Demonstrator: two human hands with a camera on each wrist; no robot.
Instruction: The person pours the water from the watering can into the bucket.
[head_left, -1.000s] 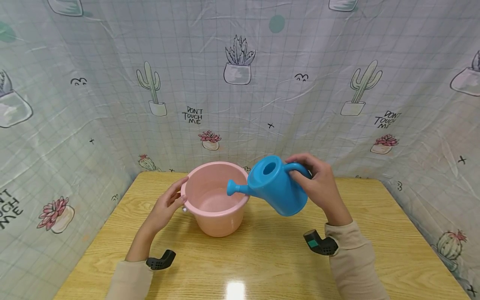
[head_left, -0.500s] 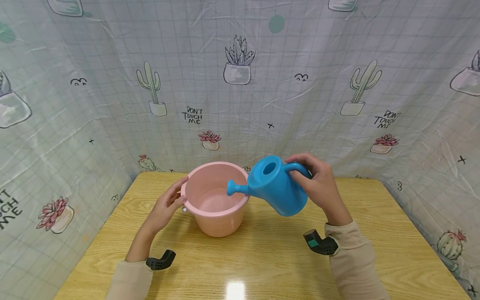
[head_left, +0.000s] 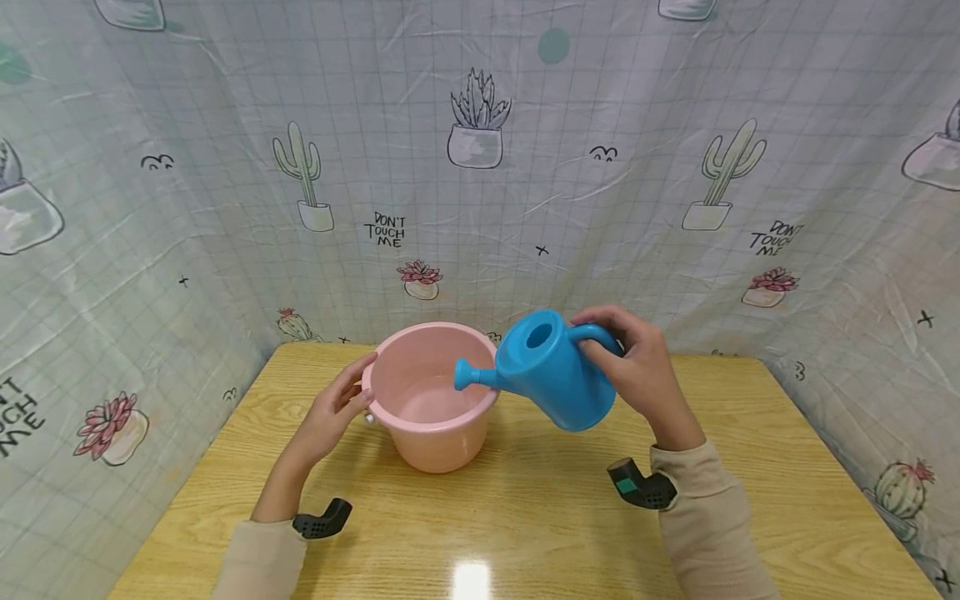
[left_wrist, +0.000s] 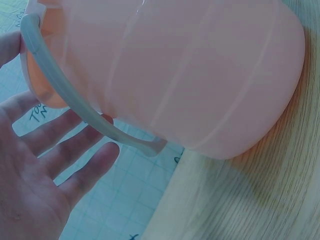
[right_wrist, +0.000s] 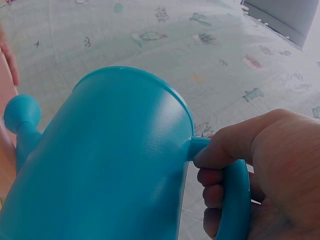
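Observation:
A pink bucket (head_left: 438, 446) stands upright on the table. My left hand (head_left: 335, 414) touches the outside of its rim at the left, thumb on the near side. In the left wrist view the fingers (left_wrist: 75, 135) are spread and fairly straight, near the bucket's pale handle (left_wrist: 75, 102), which hangs down the side. My right hand (head_left: 637, 367) grips the handle of a blue watering can (head_left: 558, 375), fingers curled round it in the right wrist view. The can tilts leftward above the table, its spout (head_left: 468, 375) over the bucket's opening. No water stream is visible.
The wooden table (head_left: 525, 533) reaches to a hanging cloth (head_left: 570, 208) printed with cacti, at the back and both sides. Each wrist wears a black camera device, such as the right one (head_left: 641, 487).

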